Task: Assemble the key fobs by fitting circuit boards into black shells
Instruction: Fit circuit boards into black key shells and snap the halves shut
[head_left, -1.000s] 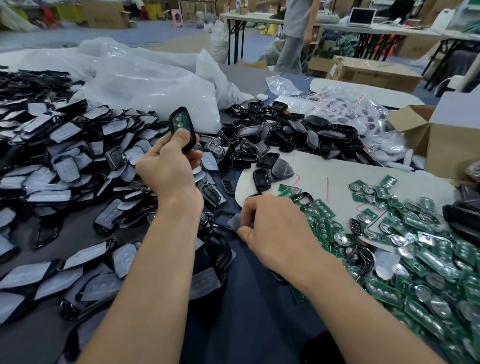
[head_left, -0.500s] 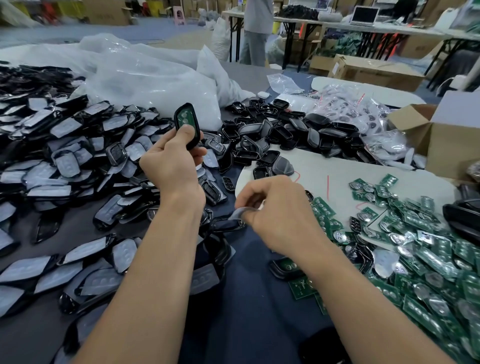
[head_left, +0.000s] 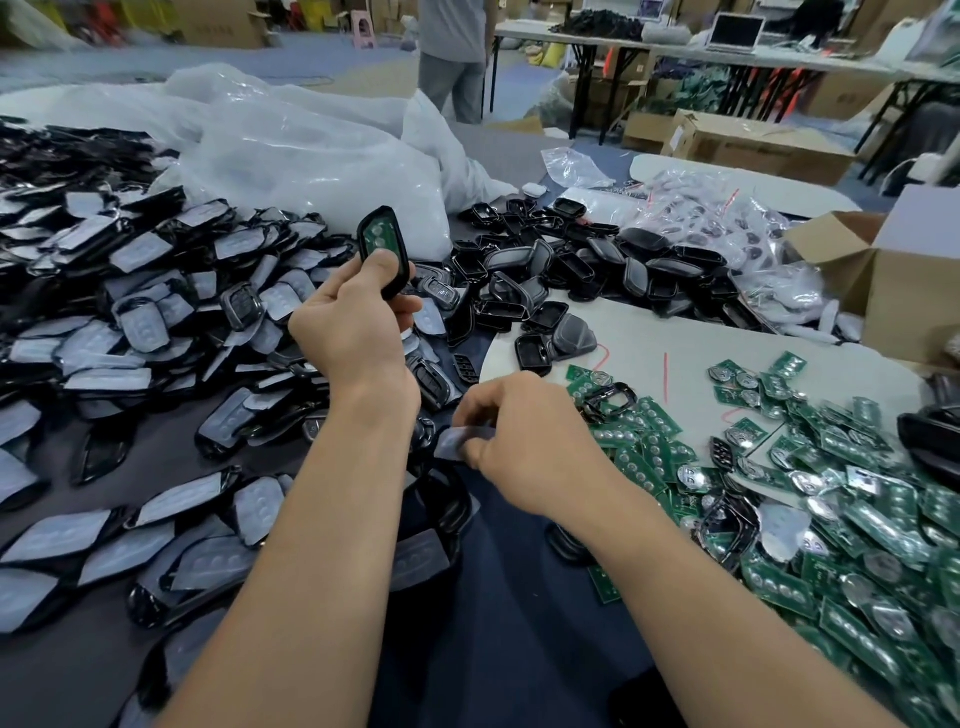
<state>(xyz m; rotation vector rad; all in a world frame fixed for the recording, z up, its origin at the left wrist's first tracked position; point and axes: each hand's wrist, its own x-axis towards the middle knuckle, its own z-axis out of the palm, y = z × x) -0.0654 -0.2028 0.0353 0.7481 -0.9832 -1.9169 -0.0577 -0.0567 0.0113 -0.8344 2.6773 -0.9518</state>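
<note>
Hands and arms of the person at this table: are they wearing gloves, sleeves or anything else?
Nothing is worn that shows. The left hand and the right hand are bare, with no gloves and no rings in view. The left forearm and the right forearm are bare down to the picture's bottom edge: no sleeve, watch or wristband. The left thumbnail is cut short.

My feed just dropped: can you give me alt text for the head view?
The left hand holds up a black shell with a green board inside; the right hand pinches a grey pad above the dark table. Padded shells are heaped left, green boards right.
</note>
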